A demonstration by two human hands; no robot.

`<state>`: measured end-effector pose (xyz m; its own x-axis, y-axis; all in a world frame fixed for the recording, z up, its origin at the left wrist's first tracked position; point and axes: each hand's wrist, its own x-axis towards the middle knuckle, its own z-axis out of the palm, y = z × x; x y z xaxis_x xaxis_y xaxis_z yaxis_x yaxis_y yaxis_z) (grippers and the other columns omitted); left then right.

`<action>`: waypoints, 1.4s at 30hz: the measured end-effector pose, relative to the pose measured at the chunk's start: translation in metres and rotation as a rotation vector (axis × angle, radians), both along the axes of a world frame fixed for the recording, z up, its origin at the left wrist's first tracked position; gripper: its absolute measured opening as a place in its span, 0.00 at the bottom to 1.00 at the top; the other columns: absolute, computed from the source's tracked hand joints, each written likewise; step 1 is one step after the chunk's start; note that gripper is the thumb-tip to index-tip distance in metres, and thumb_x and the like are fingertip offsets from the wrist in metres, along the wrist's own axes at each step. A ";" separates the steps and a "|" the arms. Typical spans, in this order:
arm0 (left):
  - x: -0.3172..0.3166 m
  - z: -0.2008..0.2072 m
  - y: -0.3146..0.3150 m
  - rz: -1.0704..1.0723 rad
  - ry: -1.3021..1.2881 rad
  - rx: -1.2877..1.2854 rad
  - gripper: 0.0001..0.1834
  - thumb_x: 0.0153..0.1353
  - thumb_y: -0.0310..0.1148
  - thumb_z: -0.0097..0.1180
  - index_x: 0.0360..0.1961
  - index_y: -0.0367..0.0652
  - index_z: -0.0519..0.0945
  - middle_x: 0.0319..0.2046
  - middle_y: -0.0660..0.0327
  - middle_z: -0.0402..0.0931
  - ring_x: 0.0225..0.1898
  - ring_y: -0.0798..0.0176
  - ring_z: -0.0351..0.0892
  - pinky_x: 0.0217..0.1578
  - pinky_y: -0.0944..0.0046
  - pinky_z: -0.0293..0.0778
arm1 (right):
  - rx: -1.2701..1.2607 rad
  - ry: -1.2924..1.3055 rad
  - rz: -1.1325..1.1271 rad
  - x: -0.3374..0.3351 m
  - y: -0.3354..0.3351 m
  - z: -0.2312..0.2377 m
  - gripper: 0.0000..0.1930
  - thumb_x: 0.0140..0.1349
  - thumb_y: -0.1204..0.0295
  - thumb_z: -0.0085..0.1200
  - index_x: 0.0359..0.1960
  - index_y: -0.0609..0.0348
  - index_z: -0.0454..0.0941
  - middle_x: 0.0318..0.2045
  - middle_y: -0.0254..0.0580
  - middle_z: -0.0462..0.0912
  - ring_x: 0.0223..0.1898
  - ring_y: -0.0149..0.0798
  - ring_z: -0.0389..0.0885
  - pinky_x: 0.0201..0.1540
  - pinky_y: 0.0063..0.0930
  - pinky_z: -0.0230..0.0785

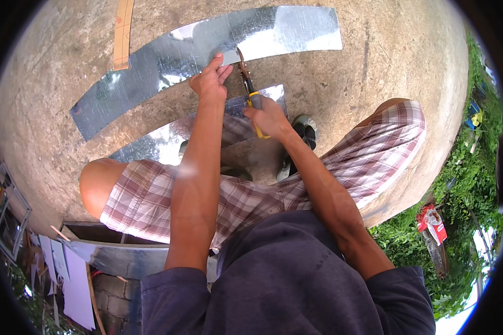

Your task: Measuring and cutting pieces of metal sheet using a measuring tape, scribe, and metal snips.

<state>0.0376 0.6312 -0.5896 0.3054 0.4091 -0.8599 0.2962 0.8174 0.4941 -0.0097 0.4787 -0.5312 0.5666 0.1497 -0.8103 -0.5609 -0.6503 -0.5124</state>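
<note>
A long curved strip of shiny sheet metal lies across the concrete ahead of me. My left hand pinches its near edge, thumb on top and the other fingers curled by the rim. Beside that thumb, a small matt grey patch shows at the edge; I cannot tell whether it is a separate piece. My right hand is closed round the yellow-and-grey handles of tin snips. Their dark blades point away from me and reach the strip's near edge, just right of the patch.
A second shiny metal sheet lies nearer, partly under my arms and by my shoes. A tan marked wooden strip overlaps the long sheet at the far left. Greenery and a red-and-white packet lie beyond the right edge; pale boards stand lower left.
</note>
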 end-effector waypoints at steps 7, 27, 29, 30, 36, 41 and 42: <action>0.000 0.002 -0.004 0.010 0.018 0.039 0.15 0.50 0.17 0.66 0.38 0.26 0.76 0.36 0.50 0.80 0.31 0.55 0.82 0.35 0.55 0.86 | 0.052 0.167 0.014 0.010 -0.001 0.001 0.23 0.51 0.57 0.58 0.40 0.66 0.77 0.29 0.54 0.82 0.37 0.49 0.82 0.44 0.37 0.70; -0.004 0.008 -0.004 -0.031 -0.043 0.018 0.13 0.52 0.17 0.64 0.39 0.26 0.76 0.35 0.50 0.81 0.32 0.57 0.83 0.35 0.58 0.86 | -0.014 0.035 0.041 0.012 0.002 0.005 0.24 0.50 0.58 0.56 0.40 0.68 0.77 0.35 0.61 0.82 0.45 0.59 0.80 0.51 0.43 0.68; -0.004 0.008 -0.005 -0.030 -0.049 0.036 0.13 0.52 0.17 0.64 0.39 0.26 0.76 0.35 0.49 0.81 0.32 0.57 0.83 0.34 0.58 0.86 | -0.004 0.100 0.035 0.016 0.002 0.007 0.25 0.50 0.57 0.57 0.40 0.68 0.77 0.35 0.60 0.82 0.44 0.58 0.80 0.51 0.42 0.68; -0.005 0.008 -0.005 -0.039 -0.041 0.026 0.13 0.52 0.16 0.64 0.39 0.26 0.76 0.35 0.49 0.81 0.32 0.57 0.83 0.34 0.58 0.86 | -0.005 0.100 0.036 0.017 0.002 0.008 0.25 0.50 0.57 0.57 0.40 0.68 0.77 0.35 0.60 0.82 0.44 0.58 0.80 0.51 0.42 0.68; -0.006 0.005 -0.006 0.011 -0.057 0.016 0.13 0.49 0.15 0.65 0.35 0.23 0.74 0.33 0.46 0.80 0.30 0.52 0.83 0.29 0.56 0.85 | -0.025 0.014 0.014 0.009 0.003 -0.004 0.22 0.49 0.58 0.57 0.38 0.67 0.77 0.35 0.62 0.82 0.45 0.60 0.79 0.51 0.43 0.68; -0.006 0.004 -0.005 0.019 -0.076 0.042 0.13 0.49 0.15 0.65 0.34 0.23 0.74 0.33 0.45 0.80 0.29 0.52 0.83 0.29 0.56 0.85 | -0.031 -0.032 0.008 0.007 0.002 -0.006 0.22 0.50 0.60 0.58 0.40 0.67 0.77 0.37 0.64 0.81 0.45 0.61 0.79 0.50 0.43 0.69; -0.006 0.004 -0.005 0.012 -0.074 0.031 0.13 0.49 0.15 0.65 0.34 0.23 0.74 0.33 0.45 0.80 0.29 0.52 0.83 0.29 0.56 0.85 | -0.031 -0.033 0.008 0.008 0.002 -0.005 0.22 0.50 0.60 0.58 0.40 0.67 0.77 0.37 0.64 0.81 0.45 0.61 0.79 0.50 0.43 0.69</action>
<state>0.0314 0.6258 -0.5851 0.3624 0.4388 -0.8223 0.2485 0.8048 0.5390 -0.0020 0.4808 -0.5361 0.5921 0.1291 -0.7955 -0.5390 -0.6704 -0.5100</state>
